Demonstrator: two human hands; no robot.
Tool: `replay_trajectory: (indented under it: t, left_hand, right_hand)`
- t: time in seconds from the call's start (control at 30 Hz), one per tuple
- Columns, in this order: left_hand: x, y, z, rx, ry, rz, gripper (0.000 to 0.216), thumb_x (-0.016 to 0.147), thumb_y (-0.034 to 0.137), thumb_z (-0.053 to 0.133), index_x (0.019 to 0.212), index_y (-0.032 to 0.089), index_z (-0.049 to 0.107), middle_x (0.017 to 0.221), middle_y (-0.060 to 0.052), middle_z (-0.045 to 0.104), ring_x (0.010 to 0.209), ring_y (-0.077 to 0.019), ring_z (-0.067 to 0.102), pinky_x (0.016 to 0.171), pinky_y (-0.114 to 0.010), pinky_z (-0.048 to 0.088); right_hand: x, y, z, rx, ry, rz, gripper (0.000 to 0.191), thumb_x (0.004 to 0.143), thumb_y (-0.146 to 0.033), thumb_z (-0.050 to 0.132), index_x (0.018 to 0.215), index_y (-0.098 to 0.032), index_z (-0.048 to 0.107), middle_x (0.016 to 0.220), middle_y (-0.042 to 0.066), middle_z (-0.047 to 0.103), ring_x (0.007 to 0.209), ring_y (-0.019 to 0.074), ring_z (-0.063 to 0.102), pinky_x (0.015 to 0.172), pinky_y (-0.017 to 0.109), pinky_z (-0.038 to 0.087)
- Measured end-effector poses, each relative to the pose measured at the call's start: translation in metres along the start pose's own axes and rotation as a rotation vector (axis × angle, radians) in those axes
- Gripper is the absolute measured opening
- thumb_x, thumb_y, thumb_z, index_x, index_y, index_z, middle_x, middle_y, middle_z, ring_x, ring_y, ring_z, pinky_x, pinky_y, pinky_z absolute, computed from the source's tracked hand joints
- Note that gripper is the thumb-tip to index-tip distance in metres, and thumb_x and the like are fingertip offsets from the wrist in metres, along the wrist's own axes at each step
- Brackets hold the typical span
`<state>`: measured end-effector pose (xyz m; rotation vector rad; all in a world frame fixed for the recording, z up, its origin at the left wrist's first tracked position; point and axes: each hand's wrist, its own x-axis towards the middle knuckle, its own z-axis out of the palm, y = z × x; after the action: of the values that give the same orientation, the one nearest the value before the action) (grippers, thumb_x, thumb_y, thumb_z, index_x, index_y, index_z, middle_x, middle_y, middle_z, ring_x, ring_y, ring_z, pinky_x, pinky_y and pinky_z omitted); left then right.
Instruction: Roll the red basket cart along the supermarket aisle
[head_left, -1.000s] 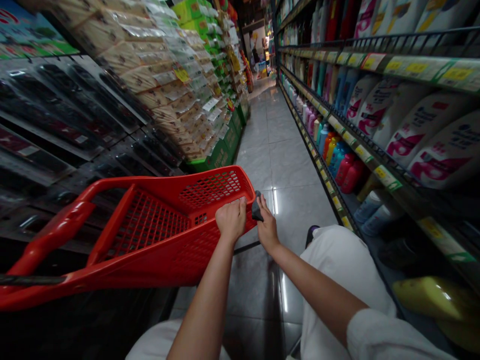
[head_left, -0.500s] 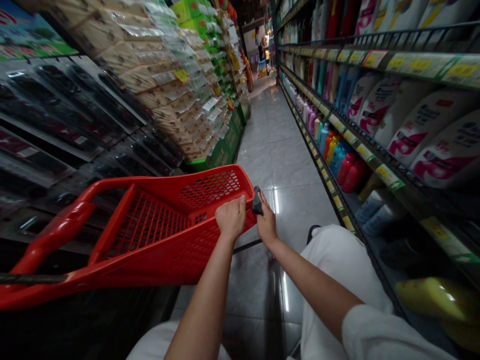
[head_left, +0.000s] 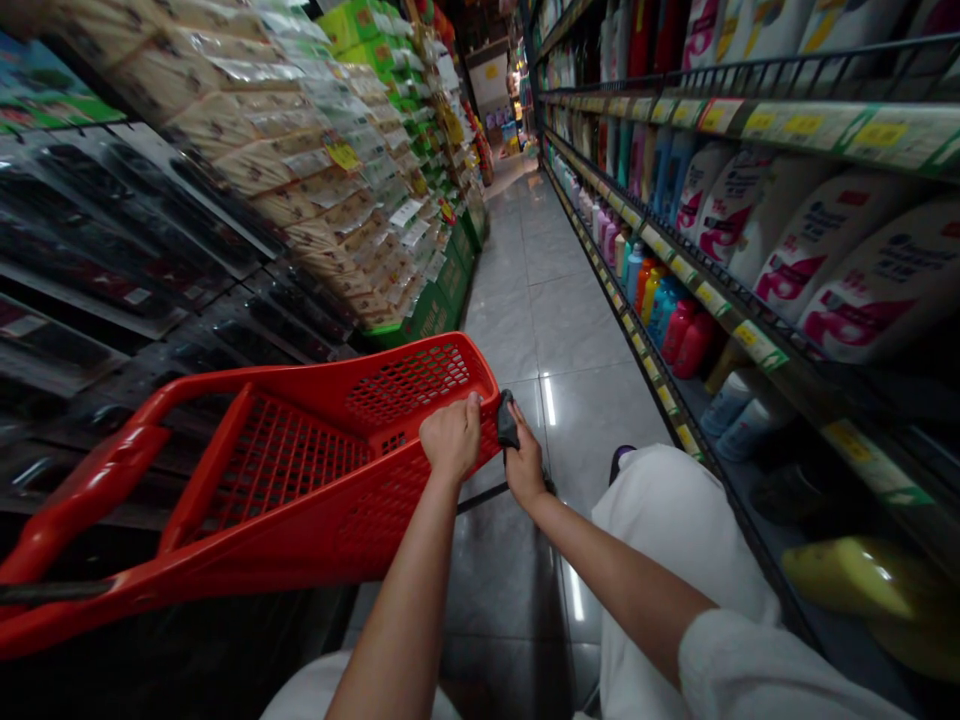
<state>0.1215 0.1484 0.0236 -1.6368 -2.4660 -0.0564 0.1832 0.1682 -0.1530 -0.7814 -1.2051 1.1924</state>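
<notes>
A red plastic shopping cart (head_left: 285,545) stands in front of me to the left, its handle towards the left edge. Nothing shows inside its perforated basket. My left hand (head_left: 452,438) is closed over the rim of the cart's near side, close to the corner. Just right of that corner, my right hand (head_left: 525,465) presses a dark grey cloth (head_left: 508,420) against the end of the cart. The cloth is bunched, and part of it is hidden under my fingers.
Shelves of shampoo bottles (head_left: 814,240) line the right side. On the left are stacked tissue packs (head_left: 300,180) on green boxes (head_left: 435,300) and hanging packaged goods (head_left: 142,220). A grey tiled floor (head_left: 517,240) runs between them. My white-trousered knee (head_left: 667,530) is bent beside the lower shelf.
The right hand and the cloth have slid slightly down along the cart's end. The whole view has shifted a little; the left hand keeps its hold on the rim.
</notes>
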Motion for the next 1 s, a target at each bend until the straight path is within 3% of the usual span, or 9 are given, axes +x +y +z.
replay_trajectory:
  t: [0.1,0.27,0.47,0.63,0.8,0.87,1.0]
  left_hand:
    - [0.002,0.0,0.002,-0.001,0.003,-0.001,0.067,0.102,0.044,0.014,0.094,0.015,0.073,0.093,-0.013,0.076,0.09,-0.0246,0.07,0.072,-0.032,0.043]
    - [0.008,0.001,0.001,0.018,-0.019,-0.003,0.065,0.103,0.042,0.013,0.097,0.015,0.072,0.097,-0.012,0.076,0.093,-0.0242,0.069,0.074,-0.032,0.043]
    - [0.008,0.002,0.001,0.011,-0.012,0.007,0.062,0.103,0.041,0.015,0.101,0.015,0.071,0.099,-0.012,0.076,0.094,-0.0238,0.069,0.075,-0.032,0.042]
    - [0.009,0.0,0.004,0.014,-0.003,0.006,0.064,0.102,0.042,0.014,0.097,0.016,0.071,0.096,-0.012,0.076,0.093,-0.0237,0.069,0.074,-0.032,0.042]
    - [0.009,0.001,0.003,0.018,0.013,0.006,0.063,0.102,0.043,0.014,0.098,0.016,0.071,0.096,-0.012,0.076,0.091,-0.0237,0.069,0.073,-0.031,0.042]
    - [0.009,0.001,0.003,0.022,0.01,0.006,0.064,0.102,0.043,0.013,0.097,0.016,0.071,0.095,-0.012,0.076,0.091,-0.0234,0.069,0.074,-0.031,0.042]
    - [0.011,0.0,0.004,0.026,-0.005,0.001,0.065,0.102,0.043,0.012,0.099,0.016,0.071,0.096,-0.013,0.076,0.092,-0.0245,0.069,0.074,-0.032,0.043]
  right_hand:
    - [-0.003,-0.005,0.006,-0.005,-0.052,-0.06,0.078,0.072,0.001,0.039,0.145,-0.025,0.048,0.158,-0.002,0.034,0.147,0.016,0.031,0.124,0.04,0.022]
    - [-0.001,-0.004,0.006,-0.035,-0.037,0.037,0.079,0.069,0.002,0.035,0.142,-0.023,0.052,0.154,0.0,0.042,0.144,0.0151,0.036,0.123,0.039,0.022]
    - [0.004,-0.004,0.005,-0.045,-0.09,-0.075,0.084,0.067,0.004,0.035,0.145,-0.025,0.047,0.157,-0.003,0.035,0.146,0.0142,0.033,0.124,0.038,0.022]
    - [-0.002,0.005,0.007,-0.109,-0.009,0.094,0.079,0.066,0.003,0.034,0.139,-0.019,0.055,0.151,0.003,0.046,0.142,0.017,0.04,0.123,0.042,0.025]
    - [0.006,-0.007,0.01,-0.054,-0.086,-0.058,0.084,0.067,0.003,0.036,0.146,-0.025,0.047,0.158,-0.004,0.034,0.145,0.0136,0.033,0.123,0.035,0.023]
    - [0.004,-0.002,0.008,-0.059,-0.094,-0.061,0.084,0.066,0.003,0.036,0.144,-0.026,0.049,0.157,-0.004,0.036,0.145,0.0131,0.034,0.123,0.035,0.023]
    - [-0.007,0.029,0.0,-0.062,-0.052,0.111,0.078,0.063,0.001,0.041,0.134,-0.024,0.06,0.15,-0.001,0.048,0.142,0.0158,0.04,0.123,0.039,0.023]
